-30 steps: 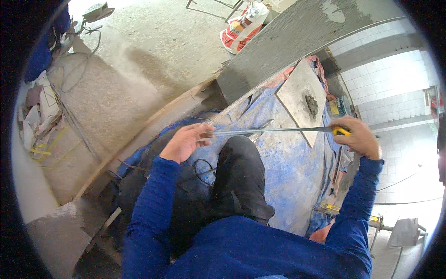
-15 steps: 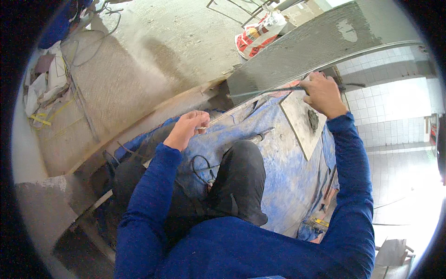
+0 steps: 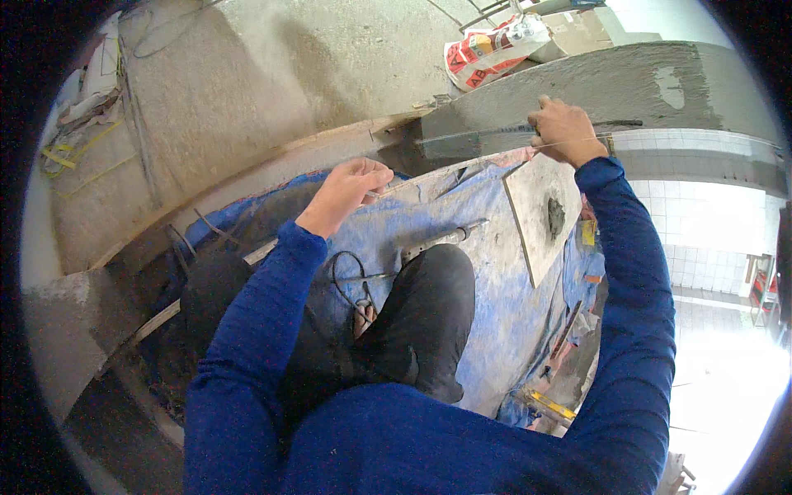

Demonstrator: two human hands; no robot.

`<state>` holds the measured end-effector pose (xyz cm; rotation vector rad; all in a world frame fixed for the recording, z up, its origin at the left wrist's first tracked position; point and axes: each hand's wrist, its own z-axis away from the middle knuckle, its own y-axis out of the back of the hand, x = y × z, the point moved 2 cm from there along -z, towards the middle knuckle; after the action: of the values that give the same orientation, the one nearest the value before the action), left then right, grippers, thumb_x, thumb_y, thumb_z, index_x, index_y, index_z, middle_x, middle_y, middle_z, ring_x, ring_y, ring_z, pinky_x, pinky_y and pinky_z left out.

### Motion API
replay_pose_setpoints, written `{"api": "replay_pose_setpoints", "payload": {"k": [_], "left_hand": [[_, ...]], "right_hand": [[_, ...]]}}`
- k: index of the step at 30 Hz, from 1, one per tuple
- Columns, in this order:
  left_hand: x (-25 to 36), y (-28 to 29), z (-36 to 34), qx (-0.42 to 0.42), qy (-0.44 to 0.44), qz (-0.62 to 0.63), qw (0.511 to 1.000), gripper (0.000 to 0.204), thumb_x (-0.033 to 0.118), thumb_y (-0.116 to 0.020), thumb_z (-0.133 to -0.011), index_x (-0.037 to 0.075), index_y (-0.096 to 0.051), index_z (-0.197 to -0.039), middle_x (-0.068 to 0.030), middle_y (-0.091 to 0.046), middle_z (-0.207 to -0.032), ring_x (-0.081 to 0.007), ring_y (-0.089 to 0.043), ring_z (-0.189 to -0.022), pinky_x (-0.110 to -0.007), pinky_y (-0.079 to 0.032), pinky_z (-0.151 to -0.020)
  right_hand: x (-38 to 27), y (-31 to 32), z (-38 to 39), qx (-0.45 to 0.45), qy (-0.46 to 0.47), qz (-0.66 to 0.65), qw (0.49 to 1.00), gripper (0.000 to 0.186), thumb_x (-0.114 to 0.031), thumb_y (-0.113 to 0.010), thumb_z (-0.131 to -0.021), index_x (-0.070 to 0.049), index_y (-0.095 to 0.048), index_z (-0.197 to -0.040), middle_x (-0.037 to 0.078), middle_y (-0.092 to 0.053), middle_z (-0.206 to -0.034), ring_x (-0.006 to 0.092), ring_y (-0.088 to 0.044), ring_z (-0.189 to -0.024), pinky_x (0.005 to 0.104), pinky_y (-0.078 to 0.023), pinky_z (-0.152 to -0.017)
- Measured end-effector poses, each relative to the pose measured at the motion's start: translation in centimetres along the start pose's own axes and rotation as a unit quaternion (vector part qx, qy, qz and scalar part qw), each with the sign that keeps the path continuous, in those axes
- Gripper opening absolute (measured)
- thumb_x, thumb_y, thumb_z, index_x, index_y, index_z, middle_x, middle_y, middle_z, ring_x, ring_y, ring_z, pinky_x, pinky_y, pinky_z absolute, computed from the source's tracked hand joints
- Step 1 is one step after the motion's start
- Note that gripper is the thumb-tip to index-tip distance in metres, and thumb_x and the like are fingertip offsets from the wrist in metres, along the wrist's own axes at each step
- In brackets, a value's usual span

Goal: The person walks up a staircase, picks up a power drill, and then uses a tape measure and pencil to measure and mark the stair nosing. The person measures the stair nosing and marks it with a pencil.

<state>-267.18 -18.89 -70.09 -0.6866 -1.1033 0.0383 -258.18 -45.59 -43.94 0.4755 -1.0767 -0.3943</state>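
Note:
My left hand [image 3: 346,195] is closed in a pinch, thumb against the fingers, with a small pale bit showing at the fingertips that I cannot make out. A thin pale line runs close by it toward my right hand [image 3: 569,132]. That hand is closed, fingers curled, on a thin dark bar [image 3: 624,124] that pokes out to its right along the grey plastered strip [image 3: 577,91]. Below my right hand lies a pale flat board [image 3: 528,210] with a lump of grey mortar [image 3: 555,216] on it.
A dusty blue tarp [image 3: 503,330] spreads under my knee. On it lie a grey metal tool [image 3: 445,239] and a looped black cord [image 3: 337,268]. A yellow level [image 3: 551,405] is near my right elbow. A red-and-white bag [image 3: 495,54] and cardboard box [image 3: 577,33] stand beyond.
My view has turned slightly. My left hand has moved a little right and up, and my right hand has shifted up, its fingers now curled at the strip.

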Motion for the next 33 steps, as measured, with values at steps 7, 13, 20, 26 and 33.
{"api": "replay_pose_setpoints", "payload": {"k": [7,13,20,26,33], "left_hand": [[0.0,-0.6,-0.7,0.0,0.001,0.013,1.0,0.03,0.029,-0.071,-0.093,0.003,-0.068,-0.108,0.0001,-0.065,-0.093,-0.009,-0.058,-0.085,-0.027,-0.046,-0.076],[-0.2,0.2,-0.9,-0.002,0.003,-0.014,1.0,0.032,0.029,-0.071,-0.094,0.004,-0.068,-0.114,-0.0014,-0.067,-0.104,-0.0122,-0.061,-0.094,-0.028,-0.049,-0.08],[-0.7,0.5,-1.1,0.003,0.007,-0.057,0.998,0.032,0.03,-0.069,-0.095,0.005,-0.068,-0.115,-0.0025,-0.068,-0.108,-0.014,-0.063,-0.098,-0.029,-0.05,-0.082],[-0.6,0.6,-1.2,-0.003,-0.001,-0.063,0.998,0.033,0.031,-0.068,-0.096,0.005,-0.068,-0.116,-0.0022,-0.068,-0.107,-0.0138,-0.063,-0.097,-0.028,-0.05,-0.082],[-0.6,0.7,-1.0,0.007,-0.002,-0.078,0.997,0.034,0.032,-0.069,-0.095,0.005,-0.068,-0.116,-0.0018,-0.068,-0.108,-0.0131,-0.063,-0.097,-0.027,-0.049,-0.082]], "right_hand": [[0.5,0.0,-2.6,-0.033,0.004,0.004,0.999,0.033,-0.031,-0.077,-0.082,-0.013,-0.074,-0.11,0.013,-0.063,-0.115,0.0345,-0.067,-0.11,0.0472,-0.057,-0.09],[1.7,-0.2,-4.3,-0.023,0.029,-0.006,0.999,0.035,-0.038,-0.077,-0.081,-0.01,-0.077,-0.102,0.017,-0.072,-0.108,0.0357,-0.072,-0.098,0.048,-0.06,-0.084],[2.0,0.6,-5.9,-0.047,-0.005,-0.031,0.998,0.031,-0.034,-0.074,-0.077,-0.01,-0.079,-0.096,0.017,-0.075,-0.102,0.0358,-0.073,-0.095,0.0481,-0.058,-0.083],[2.0,2.1,-5.9,-0.097,-0.027,-0.08,0.992,0.025,-0.03,-0.073,-0.073,-0.011,-0.08,-0.088,0.015,-0.075,-0.094,0.0338,-0.072,-0.091,0.046,-0.057,-0.081],[2.1,1.1,-6.2,-0.057,-0.011,-0.043,0.997,0.03,-0.033,-0.072,-0.076,-0.01,-0.079,-0.094,0.017,-0.075,-0.098,0.0349,-0.073,-0.092,0.0465,-0.057,-0.083]]}}
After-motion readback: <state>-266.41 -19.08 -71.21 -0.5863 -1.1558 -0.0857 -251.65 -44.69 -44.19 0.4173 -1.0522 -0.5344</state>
